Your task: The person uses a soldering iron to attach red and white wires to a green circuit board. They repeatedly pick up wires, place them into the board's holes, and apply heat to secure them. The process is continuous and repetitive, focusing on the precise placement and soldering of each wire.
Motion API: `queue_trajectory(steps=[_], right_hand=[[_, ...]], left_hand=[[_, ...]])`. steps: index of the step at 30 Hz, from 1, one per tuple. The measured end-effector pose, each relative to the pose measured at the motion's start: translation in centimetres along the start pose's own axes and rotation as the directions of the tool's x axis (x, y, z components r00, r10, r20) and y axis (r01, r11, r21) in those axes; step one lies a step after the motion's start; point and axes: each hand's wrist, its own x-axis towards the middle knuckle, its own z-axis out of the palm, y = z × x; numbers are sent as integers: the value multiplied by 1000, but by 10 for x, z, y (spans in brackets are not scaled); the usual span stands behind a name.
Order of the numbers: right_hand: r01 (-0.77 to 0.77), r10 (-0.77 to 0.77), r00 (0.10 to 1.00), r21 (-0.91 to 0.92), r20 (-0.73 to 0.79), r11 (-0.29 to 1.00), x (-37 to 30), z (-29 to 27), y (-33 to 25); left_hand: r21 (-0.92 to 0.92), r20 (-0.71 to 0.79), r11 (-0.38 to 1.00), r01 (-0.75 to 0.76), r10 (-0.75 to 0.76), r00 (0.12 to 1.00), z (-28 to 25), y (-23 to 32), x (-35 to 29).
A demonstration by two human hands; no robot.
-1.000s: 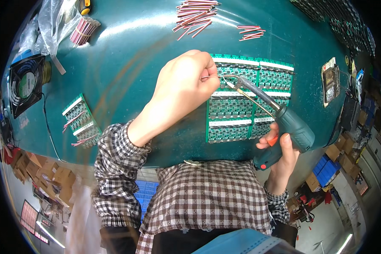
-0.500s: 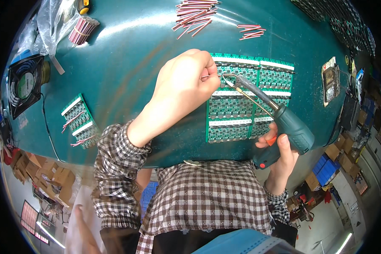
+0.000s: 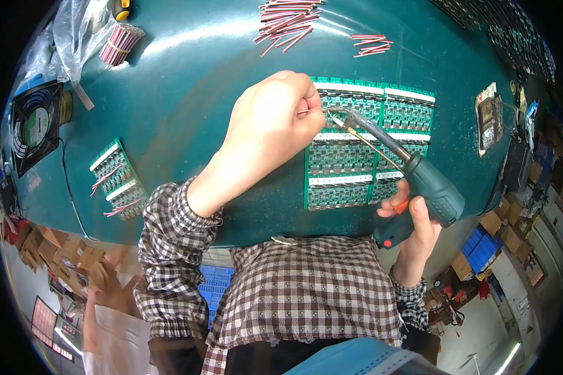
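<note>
The panel of green circuit boards lies on the table in front of the person. At its far left corner, the left hand has thumb and fingers pinched together on a thin wire, hiding that corner. The right hand, at the panel's near right corner, has its fingers curled round the grip of a soldering gun, one beside the orange trigger. The gun's barrel and feed tube cross over the panel, blocking part of it; its tip is just beside the left fingertips, and whether it touches the wire cannot be told.

Beyond the panel are a large wire pile and a smaller pile. Well left of it lie a small panel with wires on it, a fan, a tied bundle and a clear bag. Right of the panel sits a worn tin; far right beyond it, more boards are stacked.
</note>
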Motion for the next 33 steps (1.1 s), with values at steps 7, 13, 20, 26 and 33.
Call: queue_trajectory(steps=[7,13,20,26,33], right_hand=[[6,-6,1000,5,2,1000,1,0,2],[-4,4,1000,1,2,1000,1,0,2],[27,-27,1000,9,5,1000,0,-3,4],[24,-24,1000,-12,6,1000,-1,-3,3],[29,-29,999,-4,40,1000,0,-5,3]], left_hand=[[1,-12,1000,-20,20,1000,2,-3,-1],[1,-11,1000,-19,19,1000,3,-3,0],[4,-4,1000,-17,17,1000,4,-3,1],[4,-9,1000,-15,15,1000,1,-1,-1],[4,30,1000,31,-31,999,-1,2,0]])
